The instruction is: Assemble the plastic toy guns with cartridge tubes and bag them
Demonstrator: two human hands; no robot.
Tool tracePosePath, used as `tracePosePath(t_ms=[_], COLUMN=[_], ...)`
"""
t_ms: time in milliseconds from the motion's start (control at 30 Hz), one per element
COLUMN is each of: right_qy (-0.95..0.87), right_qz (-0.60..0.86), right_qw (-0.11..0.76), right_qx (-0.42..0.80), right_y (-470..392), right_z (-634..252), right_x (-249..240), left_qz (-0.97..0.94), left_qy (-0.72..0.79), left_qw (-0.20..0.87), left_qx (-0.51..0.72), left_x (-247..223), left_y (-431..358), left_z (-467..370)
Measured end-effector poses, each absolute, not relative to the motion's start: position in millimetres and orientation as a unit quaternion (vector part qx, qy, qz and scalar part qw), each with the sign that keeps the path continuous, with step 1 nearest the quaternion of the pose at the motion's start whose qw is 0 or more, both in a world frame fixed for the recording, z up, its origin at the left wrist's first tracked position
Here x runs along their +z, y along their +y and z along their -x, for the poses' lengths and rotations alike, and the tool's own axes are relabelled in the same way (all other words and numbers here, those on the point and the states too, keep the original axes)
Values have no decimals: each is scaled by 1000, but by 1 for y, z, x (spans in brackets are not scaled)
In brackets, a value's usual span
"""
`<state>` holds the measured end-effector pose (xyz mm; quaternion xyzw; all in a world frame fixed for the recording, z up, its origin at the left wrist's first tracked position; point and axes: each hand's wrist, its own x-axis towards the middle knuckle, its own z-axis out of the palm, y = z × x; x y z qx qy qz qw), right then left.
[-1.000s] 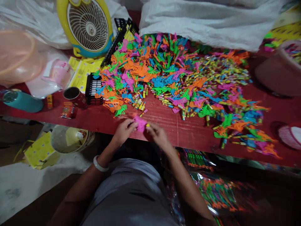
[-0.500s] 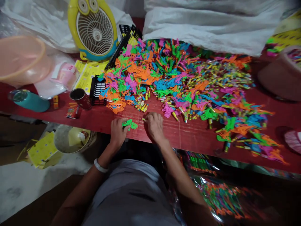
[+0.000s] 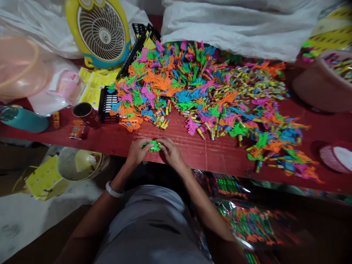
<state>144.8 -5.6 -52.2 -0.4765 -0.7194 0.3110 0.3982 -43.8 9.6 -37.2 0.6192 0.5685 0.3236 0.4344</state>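
Note:
A small green plastic toy piece [image 3: 151,146] sits between my two hands at the near edge of the red table [image 3: 115,137]. My left hand [image 3: 136,151] grips its left end. My right hand [image 3: 171,152] closes on its right end, fingertips pressed against it. Behind my hands lies a wide heap of bright plastic pieces [image 3: 176,82] in orange, pink, green and blue. Small coloured tubes [image 3: 162,121] are scattered just beyond my hands and across the right of the heap [image 3: 255,88].
A yellow fan [image 3: 100,33], black basket [image 3: 110,104], dark cup [image 3: 85,113], teal bottle [image 3: 23,120] and orange bowl [image 3: 18,68] stand at left. White sacks [image 3: 233,29] line the back. A brown tub [image 3: 324,84] stands right. Filled bags [image 3: 247,220] lie below the table.
A second ago both hands held a pink piece. Then my left hand took a green piece while my right picked at the table. Now both hands meet on the green piece.

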Motion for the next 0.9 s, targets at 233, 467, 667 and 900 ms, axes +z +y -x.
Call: tracePosePath(t_ms=[233, 467, 667, 900], right_qy=[-643, -631, -807, -852], right_qz=[531, 593, 519, 446], right_qw=[446, 462, 277, 252], right_qx=[325, 190, 62, 103], right_y=[2, 9, 22, 38], right_z=[-145, -177, -161, -141], right_x=[-43, -49, -37, -47], left_qz=[-635, -665, -680, -605], left_qy=[575, 558, 564, 607], left_qw=[434, 428, 409, 452], left_qx=[280, 251, 230, 247], left_x=[-30, -29, -27, -27], left_y=[7, 7, 9, 5], left_z=[44, 44, 42, 55])
